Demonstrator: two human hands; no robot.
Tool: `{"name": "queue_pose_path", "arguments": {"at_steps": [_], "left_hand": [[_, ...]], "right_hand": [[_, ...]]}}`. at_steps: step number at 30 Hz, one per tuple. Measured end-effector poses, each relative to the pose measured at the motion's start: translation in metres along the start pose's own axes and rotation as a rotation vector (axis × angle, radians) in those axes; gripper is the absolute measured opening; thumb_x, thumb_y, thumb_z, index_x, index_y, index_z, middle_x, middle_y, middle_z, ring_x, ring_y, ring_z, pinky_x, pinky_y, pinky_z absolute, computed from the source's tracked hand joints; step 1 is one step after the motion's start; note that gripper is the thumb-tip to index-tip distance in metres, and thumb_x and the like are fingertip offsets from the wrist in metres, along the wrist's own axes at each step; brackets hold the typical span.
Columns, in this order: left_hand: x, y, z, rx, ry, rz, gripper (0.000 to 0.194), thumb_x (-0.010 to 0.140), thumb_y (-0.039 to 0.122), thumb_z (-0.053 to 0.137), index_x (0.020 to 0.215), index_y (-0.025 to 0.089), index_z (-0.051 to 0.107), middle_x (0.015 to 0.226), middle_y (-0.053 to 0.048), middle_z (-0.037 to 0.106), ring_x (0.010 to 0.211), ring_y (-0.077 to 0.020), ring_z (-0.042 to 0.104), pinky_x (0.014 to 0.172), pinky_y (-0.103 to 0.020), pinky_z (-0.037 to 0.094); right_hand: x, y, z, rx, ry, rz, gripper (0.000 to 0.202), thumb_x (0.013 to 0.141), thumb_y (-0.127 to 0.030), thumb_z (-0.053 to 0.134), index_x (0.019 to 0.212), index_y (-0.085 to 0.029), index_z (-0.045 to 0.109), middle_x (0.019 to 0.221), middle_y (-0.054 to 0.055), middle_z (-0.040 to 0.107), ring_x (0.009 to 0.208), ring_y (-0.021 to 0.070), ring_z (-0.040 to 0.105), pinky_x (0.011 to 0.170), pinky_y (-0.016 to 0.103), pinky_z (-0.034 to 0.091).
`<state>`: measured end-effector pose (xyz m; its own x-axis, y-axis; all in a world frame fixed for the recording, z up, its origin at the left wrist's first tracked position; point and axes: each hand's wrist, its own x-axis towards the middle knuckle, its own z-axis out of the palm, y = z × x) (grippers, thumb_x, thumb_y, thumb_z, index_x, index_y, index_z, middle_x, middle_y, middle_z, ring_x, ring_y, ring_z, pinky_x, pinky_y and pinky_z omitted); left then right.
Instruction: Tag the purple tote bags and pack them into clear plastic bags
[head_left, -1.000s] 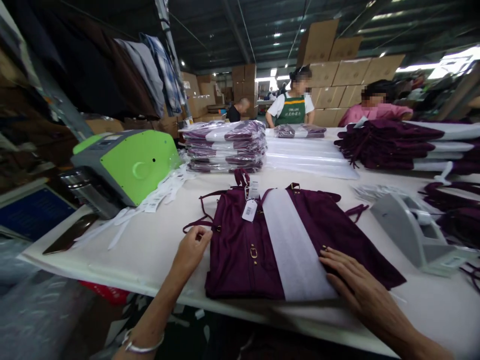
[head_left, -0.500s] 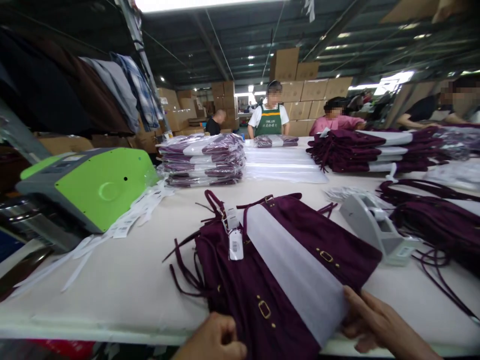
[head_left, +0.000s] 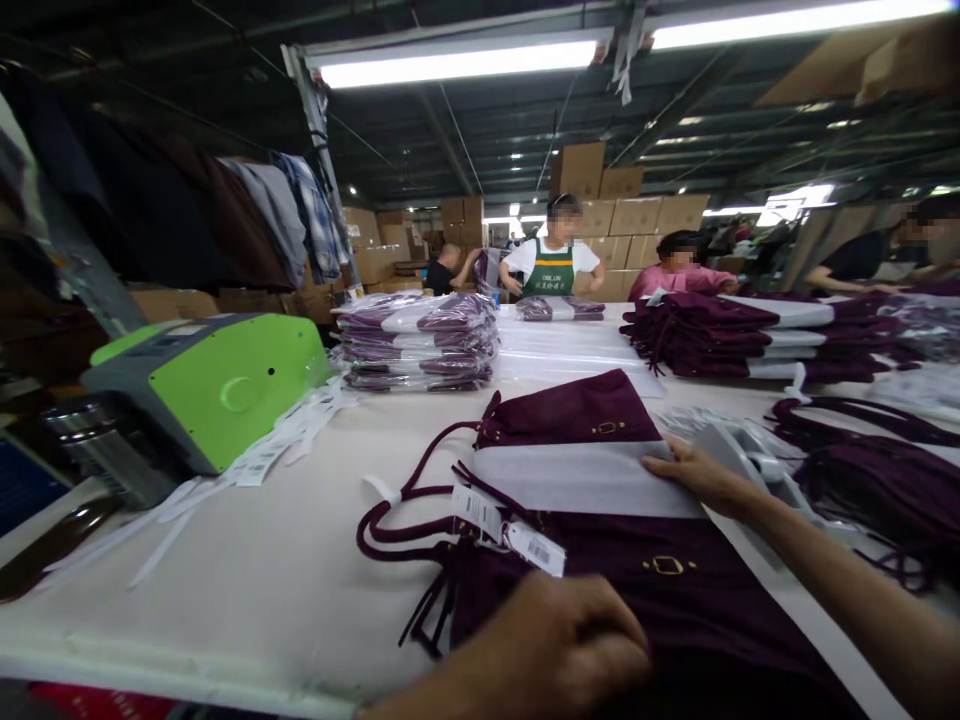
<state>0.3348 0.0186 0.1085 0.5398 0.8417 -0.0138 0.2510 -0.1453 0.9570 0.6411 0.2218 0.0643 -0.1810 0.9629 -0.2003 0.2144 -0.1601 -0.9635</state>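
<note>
A dark purple garment or bag [head_left: 570, 405] with gold buckles lies across the near table, its cord handles pointing left. Around its middle runs a pale band [head_left: 577, 480]. Two white tags [head_left: 536, 547] hang by the handles. My right hand [head_left: 694, 475] pinches the band's right end, fingertips on the edge. Over the lower part of the purple item, my left hand [head_left: 570, 640] is curled with fingers closed; whatever it grips is hidden.
A green machine [head_left: 232, 390] and a steel flask [head_left: 105, 445] stand left, beside label strips [head_left: 277, 440]. Behind are wrapped stacks [head_left: 420, 345] and purple stacks [head_left: 705, 335]. A grey tape dispenser [head_left: 750, 460] sits right. Several people work across the table.
The purple item has turned, so its band now lies nearly level and the handles point left. My right hand moved up with the band's end; my left hand moved right. The view tilted up.
</note>
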Motion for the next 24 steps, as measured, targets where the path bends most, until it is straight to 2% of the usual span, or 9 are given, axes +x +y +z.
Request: {"name": "queue_pose_path", "arguments": {"at_steps": [2,3,5,7,11,14,17,20,24], "left_hand": [[-0.005,-0.016,-0.071,0.368,0.302,-0.003,0.022,0.093,0.032,0.052,0.101,0.021,0.07,0.098,-0.002,0.073,0.094,-0.0164,0.065,0.088,-0.025,0.048],[-0.006,-0.029,-0.104,0.57,0.423,-0.097,0.024,0.093,0.028,0.048,0.107,0.021,0.067,0.106,-0.004,0.072,0.101,-0.0172,0.064,0.093,-0.026,0.047],[-0.007,-0.06,-0.157,0.842,0.517,-0.324,0.031,0.09,0.024,0.05,0.118,0.017,0.061,0.125,-0.011,0.065,0.117,-0.023,0.059,0.105,-0.034,0.041],[-0.008,-0.09,-0.189,0.902,0.514,-0.44,0.042,0.083,0.024,0.058,0.123,0.012,0.059,0.131,-0.018,0.061,0.121,-0.0297,0.057,0.106,-0.041,0.041],[-0.004,-0.12,-0.201,0.928,0.424,-0.502,0.046,0.075,0.031,0.066,0.118,0.017,0.061,0.121,-0.015,0.066,0.115,-0.0313,0.06,0.097,-0.039,0.046],[0.001,-0.12,-0.197,0.936,0.375,-0.525,0.039,0.075,0.03,0.063,0.113,0.02,0.061,0.107,-0.011,0.071,0.102,-0.0294,0.066,0.087,-0.037,0.049],[-0.004,-0.117,-0.199,0.926,0.375,-0.554,0.032,0.073,0.026,0.063,0.105,0.02,0.061,0.102,-0.013,0.073,0.096,-0.0302,0.068,0.083,-0.038,0.05],[-0.028,-0.115,-0.212,0.877,0.477,-0.607,0.025,0.074,0.022,0.057,0.098,0.017,0.061,0.103,-0.017,0.072,0.098,-0.0337,0.067,0.084,-0.043,0.049],[-0.092,-0.11,-0.22,0.617,0.567,-0.627,0.021,0.078,0.026,0.045,0.09,0.018,0.061,0.088,-0.011,0.073,0.085,-0.0275,0.069,0.075,-0.038,0.052]], "right_hand": [[0.006,0.012,-0.006,0.05,-0.029,0.126,0.032,0.064,-0.037,0.081,0.091,-0.024,0.071,0.096,0.012,0.077,0.085,0.0297,0.072,0.082,0.04,0.056],[0.008,0.018,-0.007,0.079,-0.042,0.195,0.027,0.064,-0.037,0.081,0.086,-0.024,0.071,0.094,0.014,0.077,0.083,0.0308,0.072,0.081,0.04,0.056],[0.009,0.026,-0.009,0.139,-0.067,0.323,0.024,0.068,-0.041,0.08,0.081,-0.023,0.073,0.092,0.018,0.076,0.084,0.0334,0.073,0.08,0.042,0.056],[0.009,0.026,-0.01,0.167,-0.099,0.395,0.029,0.07,-0.049,0.078,0.08,-0.022,0.074,0.092,0.022,0.076,0.085,0.0356,0.073,0.078,0.043,0.056],[0.007,-0.01,-0.006,0.066,-0.055,0.26,0.027,0.063,-0.044,0.083,0.077,-0.022,0.073,0.086,0.02,0.076,0.077,0.0351,0.074,0.072,0.043,0.057],[0.0,-0.067,0.007,-0.018,0.054,0.073,0.035,0.058,-0.032,0.087,0.087,-0.022,0.072,0.084,0.013,0.077,0.071,0.0305,0.073,0.068,0.04,0.058],[-0.019,-0.137,0.019,-0.024,0.017,-0.053,0.046,0.057,-0.026,0.089,0.099,-0.02,0.071,0.086,0.01,0.077,0.068,0.0269,0.073,0.064,0.037,0.058],[-0.049,-0.205,0.014,-0.079,-0.046,-0.119,0.049,0.062,-0.023,0.087,0.109,-0.019,0.071,0.09,0.011,0.078,0.063,0.0263,0.073,0.057,0.038,0.058],[-0.087,-0.28,-0.013,-0.21,0.079,-0.098,0.029,0.077,-0.011,0.071,0.106,-0.017,0.073,0.102,0.011,0.078,0.067,0.0193,0.075,0.06,0.033,0.057]]}}
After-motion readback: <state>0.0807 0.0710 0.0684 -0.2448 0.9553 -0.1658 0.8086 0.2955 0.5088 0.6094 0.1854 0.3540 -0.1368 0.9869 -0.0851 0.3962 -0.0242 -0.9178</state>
